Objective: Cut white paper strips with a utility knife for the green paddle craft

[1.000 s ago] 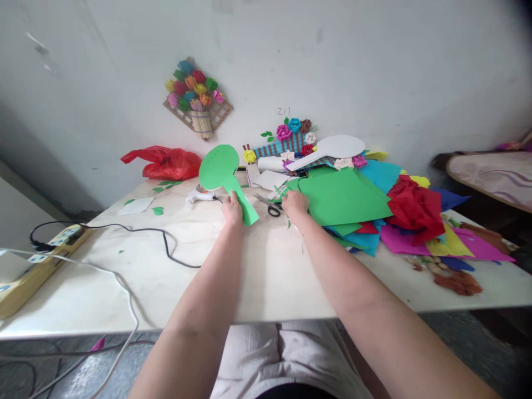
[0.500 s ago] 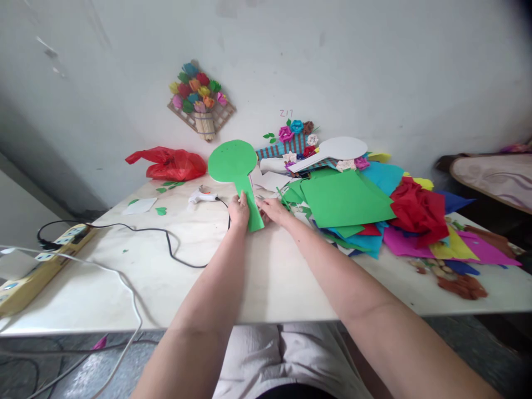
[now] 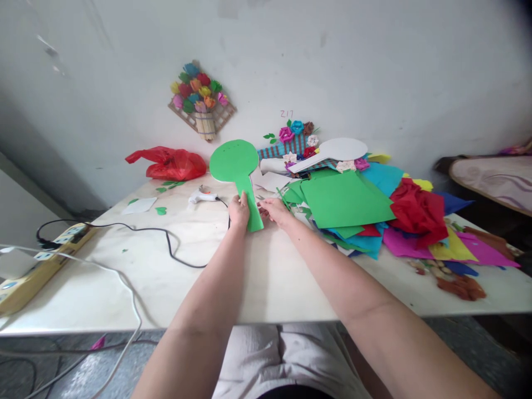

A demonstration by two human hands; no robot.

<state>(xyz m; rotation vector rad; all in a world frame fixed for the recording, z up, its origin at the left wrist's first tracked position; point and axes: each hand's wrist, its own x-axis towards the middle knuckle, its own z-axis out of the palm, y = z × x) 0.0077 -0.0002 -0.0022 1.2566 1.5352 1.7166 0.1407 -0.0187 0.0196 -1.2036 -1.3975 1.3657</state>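
My left hand (image 3: 239, 210) grips the handle of a green paddle-shaped paper cutout (image 3: 234, 160), with the thumb on its front face. The cutout stands tilted above the table, its round head up and away from me. A thin white edge shows along part of its outline. Just right of the handle, my right hand (image 3: 272, 210) has its fingers drawn together. A small greyish tip shows by those fingers, too small to name. A white paddle-shaped piece (image 3: 343, 149) lies at the back on the craft pile.
Green sheets (image 3: 347, 199) and crumpled red paper (image 3: 418, 210) are heaped at the right. A white glue gun (image 3: 202, 195) with a black cord lies left of my hands, near a red plastic bag (image 3: 174, 163). A power strip (image 3: 50, 266) runs along the left edge.
My right hand's fingers have drawn slightly away from the handle's right edge. The green cutout has shifted a little to the right in my left hand.
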